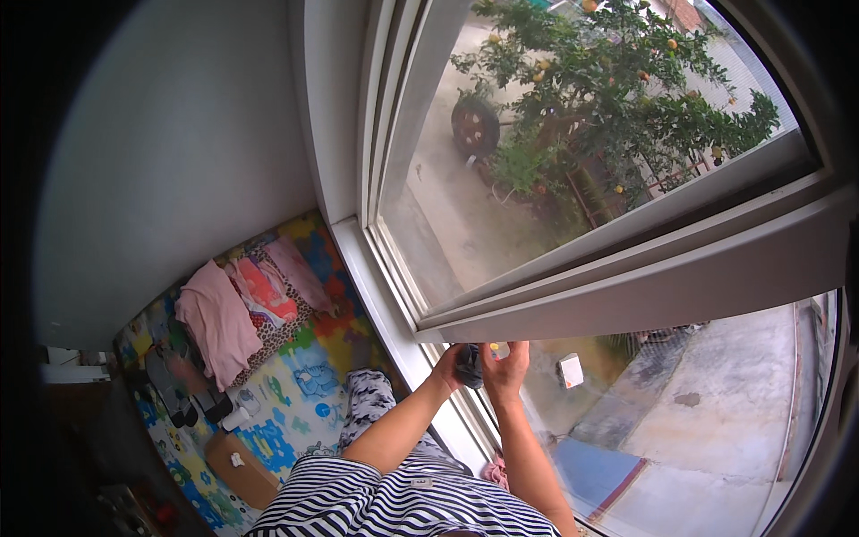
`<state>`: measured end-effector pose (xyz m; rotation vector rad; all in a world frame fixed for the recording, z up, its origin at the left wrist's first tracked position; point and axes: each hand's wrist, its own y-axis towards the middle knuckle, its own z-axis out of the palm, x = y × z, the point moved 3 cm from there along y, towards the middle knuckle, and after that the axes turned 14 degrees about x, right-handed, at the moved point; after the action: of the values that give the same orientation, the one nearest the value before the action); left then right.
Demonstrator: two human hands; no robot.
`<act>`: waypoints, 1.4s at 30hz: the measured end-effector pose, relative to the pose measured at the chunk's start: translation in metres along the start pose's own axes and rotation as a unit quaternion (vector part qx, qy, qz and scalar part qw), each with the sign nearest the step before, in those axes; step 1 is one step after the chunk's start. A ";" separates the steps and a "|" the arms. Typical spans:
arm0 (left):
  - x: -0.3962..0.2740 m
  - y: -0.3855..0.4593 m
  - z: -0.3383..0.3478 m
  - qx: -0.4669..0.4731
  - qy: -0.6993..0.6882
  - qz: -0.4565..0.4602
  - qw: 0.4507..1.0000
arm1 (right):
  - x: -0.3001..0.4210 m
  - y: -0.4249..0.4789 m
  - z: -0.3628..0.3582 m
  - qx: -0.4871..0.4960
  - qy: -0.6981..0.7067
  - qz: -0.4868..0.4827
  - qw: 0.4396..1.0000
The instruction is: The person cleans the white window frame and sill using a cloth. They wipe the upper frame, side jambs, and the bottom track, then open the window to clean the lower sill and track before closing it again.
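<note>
Both of my hands are raised in front of me at the sliding window (604, 282). My left hand (448, 370) is closed around a dark, rounded object (470, 368), whose exact kind I cannot tell. Close beside it, my right hand (507, 369) has its fingers raised near the lower edge of the white window frame (570, 302). Small yellow and red spots show between its fingers; what they belong to is unclear. The frame hides the fingertips. Below my wrists runs the white windowsill (382, 305).
On the left, a colourful foam-patterned mat (315, 376) carries folded pink clothing (218, 315), a leopard-print cloth (282, 332) and a brown cardboard box (238, 470). A pink cloth (495, 472) lies by the sill. Outside are a fruit tree (590, 87) and a tyre (475, 127).
</note>
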<state>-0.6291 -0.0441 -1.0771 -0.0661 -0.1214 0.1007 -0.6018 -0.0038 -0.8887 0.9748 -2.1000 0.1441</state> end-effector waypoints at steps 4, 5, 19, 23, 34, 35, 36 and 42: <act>0.001 0.003 -0.003 -0.026 -0.017 0.017 0.999 | 0.013 0.009 -0.005 0.001 -0.004 -0.003 1.000; 0.002 0.001 0.001 -0.023 -0.013 0.017 1.000 | 0.014 0.010 -0.005 -0.001 -0.001 -0.008 1.000; 0.036 -0.009 0.005 0.019 -0.005 -0.024 1.000 | 0.005 -0.019 -0.020 -0.021 -0.074 0.018 0.997; 0.061 -0.020 -0.001 0.040 0.015 -0.054 0.998 | -0.007 -0.045 -0.040 -0.008 -0.097 0.023 0.995; 0.112 -0.055 0.009 -0.048 0.302 -0.273 0.912 | -0.034 -0.132 -0.104 0.026 -0.075 0.108 0.991; 0.112 -0.054 -0.012 -0.062 0.340 -0.272 0.898 | -0.037 -0.137 -0.107 0.017 -0.037 0.114 0.993; 0.103 -0.054 -0.017 -0.088 0.399 -0.280 0.869 | -0.048 -0.147 -0.110 0.032 -0.043 0.120 0.991; -0.007 -0.050 0.006 -0.151 0.257 -0.136 0.945 | -0.012 -0.136 -0.099 0.014 0.011 0.203 0.979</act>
<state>-0.6320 -0.0942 -1.0681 -0.3777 0.3790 -0.2140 -0.4425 -0.0516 -0.8600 0.5460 -2.2580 0.3896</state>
